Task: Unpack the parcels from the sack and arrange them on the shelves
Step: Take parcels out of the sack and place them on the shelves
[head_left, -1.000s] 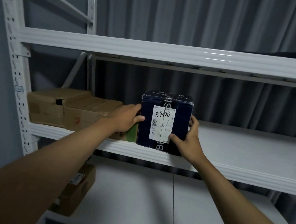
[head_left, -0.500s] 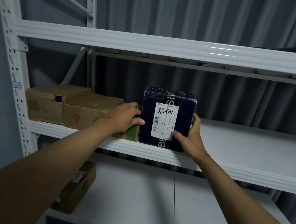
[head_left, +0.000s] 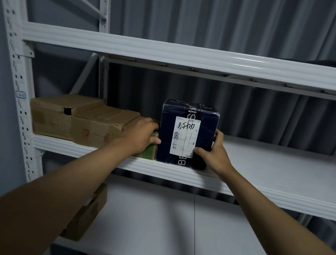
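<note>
A dark blue parcel (head_left: 205, 118) with a white shipping label stands upright on the middle shelf (head_left: 278, 181), close to its front edge. My left hand (head_left: 140, 135) grips the parcel's left side, thumb on the front face. My right hand (head_left: 214, 152) grips its lower right corner, thumb across the label's bottom edge. A small green box (head_left: 150, 153) sits squeezed between the blue parcel and the brown cartons, mostly hidden by my left hand. The sack is not in view.
Two brown cardboard cartons (head_left: 95, 126) fill the left end of the middle shelf. Another carton (head_left: 89, 211) lies on the lower shelf (head_left: 156, 226) at the left. An upper shelf beam (head_left: 188, 53) runs overhead. A white upright (head_left: 17, 77) stands at the left.
The blue parcel has slid a little further back onto the shelf and closer to the green box. Both hands stayed on its sides.
</note>
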